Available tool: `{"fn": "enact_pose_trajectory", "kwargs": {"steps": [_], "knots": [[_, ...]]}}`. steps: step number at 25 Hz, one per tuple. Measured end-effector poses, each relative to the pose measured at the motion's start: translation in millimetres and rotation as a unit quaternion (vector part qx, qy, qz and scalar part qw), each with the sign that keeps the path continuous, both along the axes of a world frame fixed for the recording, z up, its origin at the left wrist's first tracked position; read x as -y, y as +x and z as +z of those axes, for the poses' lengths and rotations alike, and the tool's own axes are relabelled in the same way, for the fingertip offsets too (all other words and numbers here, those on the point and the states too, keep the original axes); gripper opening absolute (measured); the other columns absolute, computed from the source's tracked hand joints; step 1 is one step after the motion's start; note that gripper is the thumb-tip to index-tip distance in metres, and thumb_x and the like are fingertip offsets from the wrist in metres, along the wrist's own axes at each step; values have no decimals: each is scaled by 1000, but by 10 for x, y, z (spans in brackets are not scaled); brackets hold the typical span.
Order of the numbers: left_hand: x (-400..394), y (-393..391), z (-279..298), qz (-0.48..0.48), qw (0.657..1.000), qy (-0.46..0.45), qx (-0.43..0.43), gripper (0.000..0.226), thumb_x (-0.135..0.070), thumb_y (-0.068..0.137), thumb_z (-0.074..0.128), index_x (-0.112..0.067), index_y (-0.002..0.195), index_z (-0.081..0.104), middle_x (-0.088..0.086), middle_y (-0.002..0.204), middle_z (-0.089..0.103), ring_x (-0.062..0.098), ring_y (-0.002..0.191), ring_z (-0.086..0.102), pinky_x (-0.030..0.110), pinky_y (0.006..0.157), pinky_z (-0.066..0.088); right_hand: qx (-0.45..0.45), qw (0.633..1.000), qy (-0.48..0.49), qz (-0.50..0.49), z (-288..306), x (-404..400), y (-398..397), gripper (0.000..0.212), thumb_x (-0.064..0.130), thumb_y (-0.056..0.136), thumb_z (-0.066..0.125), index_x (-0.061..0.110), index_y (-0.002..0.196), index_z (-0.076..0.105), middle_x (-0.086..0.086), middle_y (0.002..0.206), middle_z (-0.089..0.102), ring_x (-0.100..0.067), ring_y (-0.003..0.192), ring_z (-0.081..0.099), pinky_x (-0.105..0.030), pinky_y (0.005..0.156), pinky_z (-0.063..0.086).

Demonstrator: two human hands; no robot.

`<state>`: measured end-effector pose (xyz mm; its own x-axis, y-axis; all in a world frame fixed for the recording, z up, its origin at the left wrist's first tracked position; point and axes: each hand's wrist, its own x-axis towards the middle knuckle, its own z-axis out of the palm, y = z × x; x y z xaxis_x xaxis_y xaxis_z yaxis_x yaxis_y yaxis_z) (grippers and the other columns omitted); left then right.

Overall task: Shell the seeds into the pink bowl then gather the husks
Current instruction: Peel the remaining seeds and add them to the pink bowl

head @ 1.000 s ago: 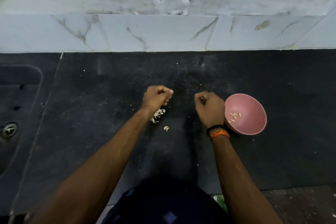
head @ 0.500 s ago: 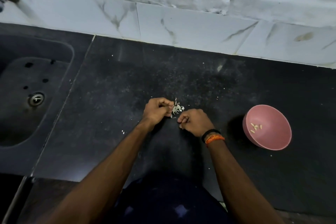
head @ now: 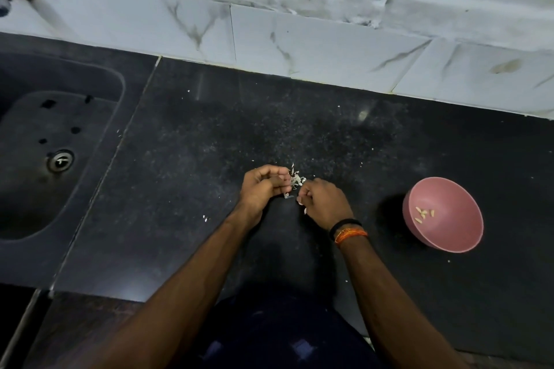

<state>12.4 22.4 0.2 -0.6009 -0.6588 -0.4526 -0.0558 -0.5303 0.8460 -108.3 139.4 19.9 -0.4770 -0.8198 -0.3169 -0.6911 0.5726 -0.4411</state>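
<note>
Open black counter (head: 344,135) lies between the hands and the pink bowl (head: 467,237)

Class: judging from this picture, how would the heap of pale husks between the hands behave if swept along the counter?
The thin pale husks probably weigh little and scatter easily; stray flakes already dot the black counter. They look brittle, likely crumbling under pressure.

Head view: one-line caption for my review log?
Both hands, left hand and right hand, work husks beside pink bowl.
</note>
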Motion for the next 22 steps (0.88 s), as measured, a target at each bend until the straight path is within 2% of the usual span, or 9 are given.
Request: {"fn": "enact_pose_trajectory", "kwargs": {"steps": [4, 6, 8, 11, 15, 17, 19, 22], "knots": [[26, 17, -25, 5, 1000, 5, -8, 19, 13, 92, 55, 7, 105, 68, 24, 97, 71, 26, 83, 71, 34, 81, 62, 57, 996, -31, -67, 12, -29, -57, 23, 4, 91, 55, 22, 85, 69, 2, 91, 72, -19, 89, 65, -32, 81, 51], [35, 35, -59, 8, 1000, 5, -16, 18, 12, 92, 56, 7, 105, 68, 23, 96, 71, 25, 83, 71, 34, 81, 62, 73, 995, -38, -62, 32, -50, -91, 27, 1, 87, 57, 20, 93, 75, 3, 93, 74, -16, 90, 67, -31, 85, 53], [28, 45, -92, 9, 1000, 4, -25, 17, 11, 92, 57, 7, 104, 69, 23, 95, 71, 25, 83, 71, 32, 80, 61, 68, 997, -28, -34, 21, -54, -101, 21, 7, 85, 67, 22, 95, 76, 6, 93, 71, -13, 88, 67, -30, 85, 54], [15, 63, -139, 4, 999, -3, -42, 16, 9, 92, 59, 7, 104, 69, 22, 95, 72, 26, 85, 70, 32, 79, 61, 60, 998, -16, -12, -18, -43, -84, 10, 16, 83, 77, 24, 87, 74, 8, 91, 60, -11, 83, 61, -29, 78, 50], [28, 101, -182, -4, 998, -7, -60, 18, 8, 93, 59, 10, 109, 67, 23, 98, 71, 27, 87, 71, 34, 81, 60, 29, 999, -15, 4, -76, -24, -71, 7, 16, 89, 70, 22, 88, 69, 9, 94, 54, -7, 84, 55, -26, 78, 45], [22, 112, -184, -7, 998, -6, -69, 18, 8, 91, 61, 8, 108, 68, 22, 97, 72, 27, 88, 70, 34, 82, 61, 60, 995, -59, -54, -125, -13, -64, 8, 16, 92, 69, 23, 90, 69, 11, 94, 60, -6, 86, 58, -25, 79, 48], [8, 112, -178, -17, 997, -21, -75, 20, 9, 87, 67, 7, 107, 69, 19, 95, 72, 25, 89, 69, 33, 81, 60, 183, 959, -136, -171, -155, 18, -38, 8, 16, 95, 68, 22, 91, 72, 8, 90, 69, -7, 82, 64, -23, 74, 52], [-14, 104, -180, -44, 994, -71, -67, 28, 9, 80, 74, 5, 108, 71, 14, 95, 75, 21, 89, 70, 31, 82, 59, 373, 860, -212, -276, -157, 103, 68, 14, 4, 97, 64, 14, 92, 72, -2, 80, 71, -10, 71, 64, -22, 61, 53]]}}
